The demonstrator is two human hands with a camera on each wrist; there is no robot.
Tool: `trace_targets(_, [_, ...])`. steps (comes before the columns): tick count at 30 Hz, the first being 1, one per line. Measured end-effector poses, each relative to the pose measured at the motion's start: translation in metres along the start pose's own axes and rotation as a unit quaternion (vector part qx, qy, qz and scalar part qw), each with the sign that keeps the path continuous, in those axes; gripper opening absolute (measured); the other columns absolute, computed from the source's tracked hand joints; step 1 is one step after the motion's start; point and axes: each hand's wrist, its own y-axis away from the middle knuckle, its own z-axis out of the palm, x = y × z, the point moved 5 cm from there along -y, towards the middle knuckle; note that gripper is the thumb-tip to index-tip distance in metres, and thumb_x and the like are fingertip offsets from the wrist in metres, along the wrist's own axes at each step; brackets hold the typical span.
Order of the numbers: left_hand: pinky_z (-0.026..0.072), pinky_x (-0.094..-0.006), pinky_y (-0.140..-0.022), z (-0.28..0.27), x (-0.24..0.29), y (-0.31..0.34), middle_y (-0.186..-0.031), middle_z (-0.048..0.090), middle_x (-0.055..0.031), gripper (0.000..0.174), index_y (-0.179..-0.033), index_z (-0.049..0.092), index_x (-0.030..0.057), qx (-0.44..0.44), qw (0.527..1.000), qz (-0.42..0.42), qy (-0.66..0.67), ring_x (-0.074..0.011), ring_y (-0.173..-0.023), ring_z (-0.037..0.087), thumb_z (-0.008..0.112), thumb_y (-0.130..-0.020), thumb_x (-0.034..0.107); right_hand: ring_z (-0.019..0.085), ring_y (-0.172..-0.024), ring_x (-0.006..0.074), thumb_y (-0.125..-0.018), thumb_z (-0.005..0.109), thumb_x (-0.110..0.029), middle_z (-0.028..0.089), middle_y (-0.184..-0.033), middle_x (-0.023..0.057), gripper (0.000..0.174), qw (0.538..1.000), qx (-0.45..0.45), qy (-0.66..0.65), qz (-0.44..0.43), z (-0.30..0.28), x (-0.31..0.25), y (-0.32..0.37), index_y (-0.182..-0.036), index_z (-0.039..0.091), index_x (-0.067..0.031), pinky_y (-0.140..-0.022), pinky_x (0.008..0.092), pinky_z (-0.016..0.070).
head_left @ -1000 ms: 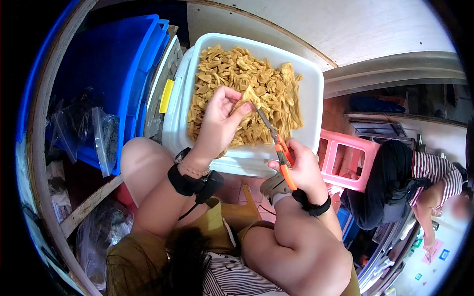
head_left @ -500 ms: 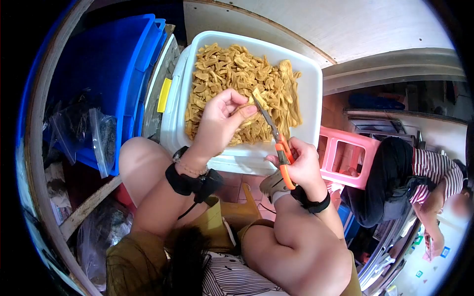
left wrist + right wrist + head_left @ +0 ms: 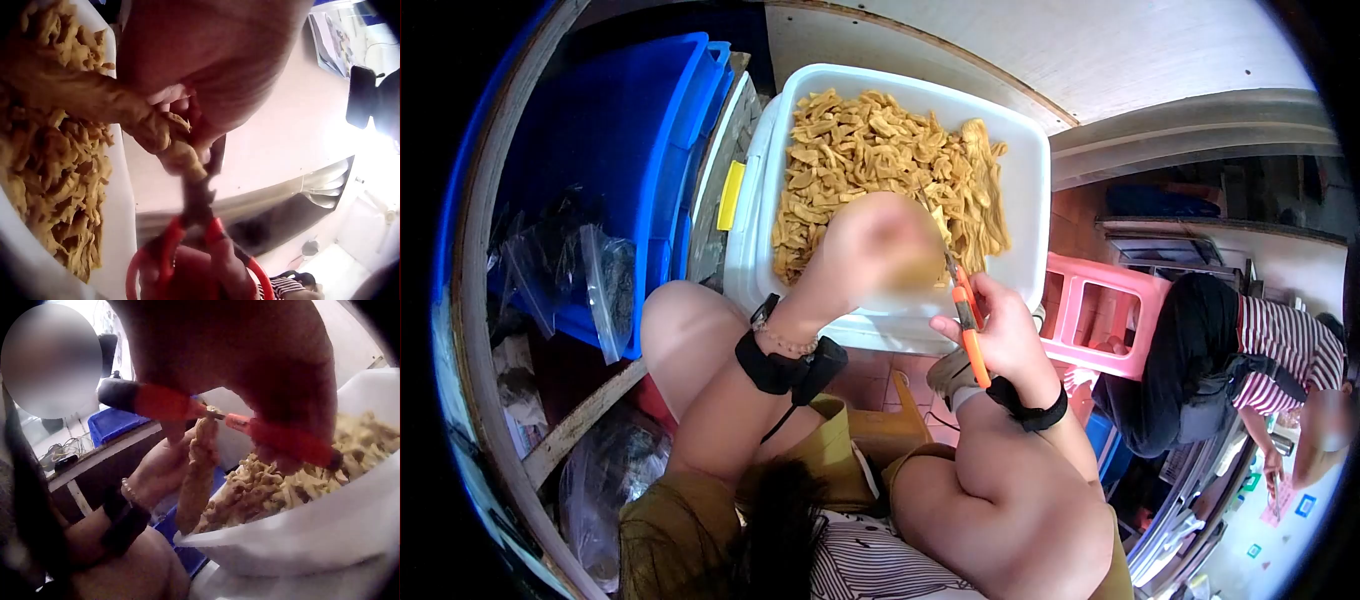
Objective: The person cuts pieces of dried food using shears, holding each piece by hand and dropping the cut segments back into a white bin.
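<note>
My left hand [image 3: 878,245], a blur in the head view, holds a long, wrinkled tan strip of food [image 3: 87,97] over the tub. In the left wrist view the strip's end pokes out past its fingertips, right at the scissor blades [image 3: 201,195]. My right hand [image 3: 1005,330] grips orange-handled scissors [image 3: 970,345], blades pointing toward the left hand. From the right wrist the strip [image 3: 197,475] hangs down beside the scissors. Below both hands, the white tub [image 3: 1028,180] holds a heap of cut tan pieces [image 3: 855,135], with longer uncut strips [image 3: 980,190] along its right side.
Blue crates [image 3: 615,170] and plastic bags [image 3: 605,290] stand at the left. A pink stool [image 3: 1145,320] is to the right of the tub, and beyond it another person in a striped shirt [image 3: 1280,350] sits. A pale board [image 3: 1040,50] borders the far side.
My left hand has swung slightly right and toward me, blurring and covering the strip's end. The scissor handles have drawn closer together in the right hand.
</note>
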Motion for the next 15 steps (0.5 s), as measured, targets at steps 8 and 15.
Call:
trace_targets(8, [0.0459,-0.0229,-0.078,-0.013,-0.005,-0.004,-0.085,0.059,-0.0026,0.011,-0.085,0.054,0.0005,0.046,0.998,-0.029,0.023,-0.0075,-0.085,0.056,0.064,-0.083,0.0,0.04,-0.055,0.0023,-0.066,0.084,-0.024,0.048,-0.057,-0.0023,0.035,0.998,0.047,-0.027,0.036,0.003,0.026,0.0,-0.069,0.056,-0.0032,-0.049,0.0207,0.0362])
trace_targets(15, [0.0439,-0.0223,-0.083,-0.019,-0.011,-0.005,-0.101,0.055,-0.0062,0.018,-0.104,0.047,-0.0001,0.111,0.979,-0.051,0.164,-0.0091,-0.095,0.053,0.056,-0.089,0.004,0.05,-0.06,0.0072,-0.06,0.086,-0.022,0.059,-0.064,0.0039,0.043,0.992,0.125,0.031,-0.002,-0.019,0.017,0.002,-0.084,0.06,0.0027,-0.058,0.0229,0.0454])
